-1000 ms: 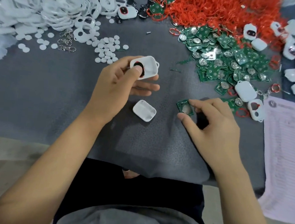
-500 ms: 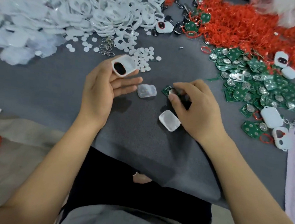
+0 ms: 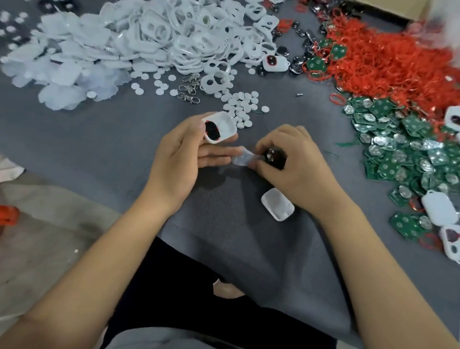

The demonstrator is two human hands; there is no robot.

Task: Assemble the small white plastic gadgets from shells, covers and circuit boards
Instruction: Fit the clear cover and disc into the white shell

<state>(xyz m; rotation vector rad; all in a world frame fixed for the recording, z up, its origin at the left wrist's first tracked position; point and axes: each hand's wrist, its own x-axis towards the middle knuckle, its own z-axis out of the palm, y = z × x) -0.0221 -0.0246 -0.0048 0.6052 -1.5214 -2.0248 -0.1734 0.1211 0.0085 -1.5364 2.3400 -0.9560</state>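
My left hand (image 3: 180, 159) holds a white shell (image 3: 219, 126) with a dark oval window, pinched between thumb and fingers. My right hand (image 3: 293, 165) is curled over a green circuit board (image 3: 273, 156) with a round battery, mostly hidden by the fingers. A translucent white cover (image 3: 243, 159) lies on the grey cloth between the two hands, touching my right fingertips. Another white shell half (image 3: 277, 204) lies open side up just below my right wrist.
A heap of white covers and shells (image 3: 140, 38) fills the far left. Small white discs (image 3: 239, 106) and metal clasps (image 3: 189, 88) lie beyond my hands. Green circuit boards (image 3: 406, 152) and red loops (image 3: 397, 63) pile up on the right, with finished gadgets (image 3: 439, 208) nearby.
My right hand has lifted the circuit board off the cloth and brought it left toward the translucent cover. My left hand keeps the shell. The view has shifted.
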